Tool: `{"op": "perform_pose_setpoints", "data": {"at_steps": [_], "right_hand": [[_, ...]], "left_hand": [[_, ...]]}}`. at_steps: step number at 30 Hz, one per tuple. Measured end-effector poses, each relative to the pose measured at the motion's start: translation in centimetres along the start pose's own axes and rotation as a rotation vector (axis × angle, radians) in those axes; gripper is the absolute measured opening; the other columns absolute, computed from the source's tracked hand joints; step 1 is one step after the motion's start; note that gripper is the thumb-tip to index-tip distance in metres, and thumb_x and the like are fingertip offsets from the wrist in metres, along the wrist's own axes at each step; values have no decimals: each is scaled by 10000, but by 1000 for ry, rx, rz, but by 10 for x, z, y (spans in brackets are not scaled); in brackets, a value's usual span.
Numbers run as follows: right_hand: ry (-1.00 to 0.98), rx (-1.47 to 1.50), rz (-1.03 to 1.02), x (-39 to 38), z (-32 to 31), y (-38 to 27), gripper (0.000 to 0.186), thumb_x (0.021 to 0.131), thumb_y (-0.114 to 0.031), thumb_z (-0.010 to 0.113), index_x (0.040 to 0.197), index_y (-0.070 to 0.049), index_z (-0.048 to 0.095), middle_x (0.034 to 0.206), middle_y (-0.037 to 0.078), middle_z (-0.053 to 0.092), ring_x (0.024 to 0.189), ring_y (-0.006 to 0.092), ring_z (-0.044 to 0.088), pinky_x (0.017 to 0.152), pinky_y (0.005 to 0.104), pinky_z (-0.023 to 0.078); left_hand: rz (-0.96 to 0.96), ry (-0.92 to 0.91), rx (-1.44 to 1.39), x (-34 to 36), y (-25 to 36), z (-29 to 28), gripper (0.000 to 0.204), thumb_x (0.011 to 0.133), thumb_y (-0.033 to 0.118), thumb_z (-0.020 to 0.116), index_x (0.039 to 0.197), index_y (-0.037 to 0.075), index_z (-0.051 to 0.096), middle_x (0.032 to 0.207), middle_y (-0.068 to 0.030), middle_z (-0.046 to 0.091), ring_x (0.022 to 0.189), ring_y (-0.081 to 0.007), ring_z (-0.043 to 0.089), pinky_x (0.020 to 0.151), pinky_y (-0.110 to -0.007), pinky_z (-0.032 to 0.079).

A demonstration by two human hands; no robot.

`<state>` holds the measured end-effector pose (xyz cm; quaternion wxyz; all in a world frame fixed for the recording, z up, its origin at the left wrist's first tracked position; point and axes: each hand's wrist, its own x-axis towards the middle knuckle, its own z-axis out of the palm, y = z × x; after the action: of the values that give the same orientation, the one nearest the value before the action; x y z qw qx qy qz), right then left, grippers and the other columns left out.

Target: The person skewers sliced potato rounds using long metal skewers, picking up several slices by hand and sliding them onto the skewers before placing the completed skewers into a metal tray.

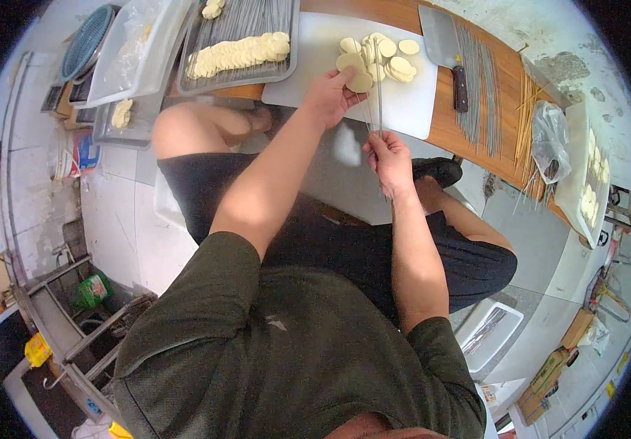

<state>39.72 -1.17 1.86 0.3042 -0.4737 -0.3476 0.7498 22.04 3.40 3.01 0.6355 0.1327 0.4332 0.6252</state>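
My left hand (pixel 332 96) pinches a couple of pale yellow round slices (pixel 352 66) above the white cutting board (pixel 414 106). These look like potato or a similar food; I cannot tell which. In my right hand (pixel 388 155), thin metal skewers (pixel 380 95) are gripped near their lower ends, and they point up past the held slices. Whether a skewer has gone through a slice is too fine to make out. A loose pile of the same slices (pixel 383 48) lies on the board just beyond both hands.
Left of the board, a metal tray (pixel 295 62) holds a row of skewered slices (pixel 239 55). On the wooden table (pixel 443 121) to the right lie a cleaver (pixel 441 36), many metal skewers (pixel 476 91) and bamboo skewers (pixel 527 121). A white tray (pixel 571 190) with slices stands far right.
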Motion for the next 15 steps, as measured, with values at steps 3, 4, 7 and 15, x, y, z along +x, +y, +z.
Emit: {"op": "perform_pose_setpoints", "data": {"at_steps": [3, 4, 7, 15], "right_hand": [[12, 4, -11, 0, 0, 2, 104, 929, -142, 551, 928, -49, 596, 699, 13, 602, 477, 41, 430, 419, 181, 320], [17, -7, -30, 0, 0, 3, 110, 930, -144, 551, 948, -46, 598, 701, 14, 604, 480, 41, 431, 422, 181, 322], [22, -14, -47, 2, -1, 4, 126, 933, -122, 540, 973, -19, 600, 727, 41, 611, 494, 54, 426, 441, 193, 334], [94, -58, -114, 2, 0, 7, 143, 918, -140, 566, 966, -17, 621, 739, 18, 615, 544, 60, 479, 476, 205, 363]], "left_hand": [[-5, 17, -20, -2, -1, 2, 313, 924, 226, 577, 1134, -1, 524, 1027, -98, 620, 901, -205, 632, 795, -351, 541], [0, 24, -20, -2, -1, 3, 317, 924, 226, 579, 1136, -2, 521, 1029, -100, 619, 905, -206, 631, 795, -351, 541], [-5, 37, 13, -3, 0, 4, 319, 924, 230, 579, 1135, -2, 521, 1036, -101, 615, 906, -210, 629, 801, -356, 541], [27, 67, 29, 1, 7, 2, 327, 947, 227, 532, 1172, -6, 484, 1077, -112, 604, 935, -230, 624, 814, -373, 542]]}}
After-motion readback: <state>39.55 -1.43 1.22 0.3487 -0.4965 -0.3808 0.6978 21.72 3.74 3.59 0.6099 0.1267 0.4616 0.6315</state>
